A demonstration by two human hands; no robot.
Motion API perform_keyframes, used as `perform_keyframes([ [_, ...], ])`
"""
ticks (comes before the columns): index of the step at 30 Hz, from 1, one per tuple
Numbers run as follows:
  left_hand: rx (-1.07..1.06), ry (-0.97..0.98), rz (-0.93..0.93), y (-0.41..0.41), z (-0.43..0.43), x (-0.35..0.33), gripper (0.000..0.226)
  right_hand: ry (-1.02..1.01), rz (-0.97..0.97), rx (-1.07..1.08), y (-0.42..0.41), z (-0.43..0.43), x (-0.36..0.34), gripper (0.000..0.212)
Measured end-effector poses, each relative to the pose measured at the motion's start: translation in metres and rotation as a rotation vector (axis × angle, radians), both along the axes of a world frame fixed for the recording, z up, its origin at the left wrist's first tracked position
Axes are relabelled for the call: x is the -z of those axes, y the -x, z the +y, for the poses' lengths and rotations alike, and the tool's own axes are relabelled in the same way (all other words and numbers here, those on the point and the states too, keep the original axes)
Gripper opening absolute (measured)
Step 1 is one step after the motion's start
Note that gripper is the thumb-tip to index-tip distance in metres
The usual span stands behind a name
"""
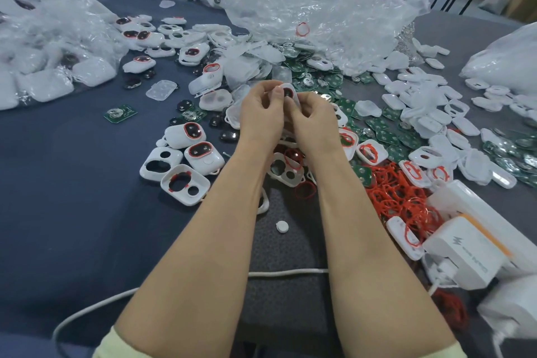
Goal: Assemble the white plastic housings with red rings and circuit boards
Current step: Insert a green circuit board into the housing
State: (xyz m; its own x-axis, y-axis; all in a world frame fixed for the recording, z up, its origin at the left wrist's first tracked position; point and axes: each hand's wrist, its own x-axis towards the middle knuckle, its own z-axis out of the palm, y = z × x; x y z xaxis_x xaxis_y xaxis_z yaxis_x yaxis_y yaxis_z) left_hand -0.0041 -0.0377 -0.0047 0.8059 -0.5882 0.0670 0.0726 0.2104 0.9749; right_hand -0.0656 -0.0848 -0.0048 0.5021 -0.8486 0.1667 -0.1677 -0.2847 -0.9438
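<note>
A white cable (pixel 290 272) crosses the bottom of the frame. A white charger (pixel 462 253) sits at lower right, beside a heap of red rings (pixel 401 197). At centre the left hand (pixel 261 113) and right hand (pixel 315 122) meet, the fingers of both curled round one white housing (pixel 289 94), held above the table (pixel 72 212). Its dark window is edged in red. Green circuit boards (pixel 386 136) lie scattered just beyond, right of centre. Crumpled clear bags (pixel 319 9) fill the top.

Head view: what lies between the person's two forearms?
In the head view: an open white housing and red ring, then, nearer the person, a small white cap and a white cable.
</note>
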Motion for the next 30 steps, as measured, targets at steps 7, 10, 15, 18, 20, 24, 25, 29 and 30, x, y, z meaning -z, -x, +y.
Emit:
perform_keyframes([
  [7,0.041,0.004,0.023,0.000,0.003,-0.003,0.010,-0.216,-0.165,-0.061,0.006,0.000,-0.008,0.006],
  [10,0.001,-0.068,-0.148,-0.001,0.003,-0.001,0.015,-0.086,-0.059,-0.028,0.007,0.000,-0.008,0.010],
  [15,-0.045,-0.149,-0.373,0.000,0.004,-0.001,0.022,0.089,0.004,0.027,0.011,-0.004,-0.008,0.005],
  [18,-0.015,-0.194,-0.430,0.000,0.006,-0.002,0.021,0.089,0.004,0.019,0.012,-0.007,-0.007,0.003],
  [20,-0.012,-0.221,-0.432,-0.002,0.007,-0.001,0.018,0.070,0.014,0.017,0.011,-0.007,-0.006,0.003],
  [24,-0.035,-0.242,-0.404,-0.004,0.006,-0.001,0.013,0.010,-0.010,0.032,0.008,-0.006,-0.005,0.014],
  [25,-0.034,-0.244,-0.391,-0.005,0.006,-0.002,0.011,-0.008,-0.028,0.031,0.008,-0.005,-0.005,0.015],
  [29,-0.071,-0.163,-0.285,-0.002,0.007,-0.004,0.002,-0.053,-0.108,0.000,0.004,-0.002,-0.007,0.006],
  [30,-0.085,-0.134,-0.241,0.000,0.007,-0.005,0.003,-0.064,-0.117,-0.008,0.003,-0.002,-0.007,0.007],
])
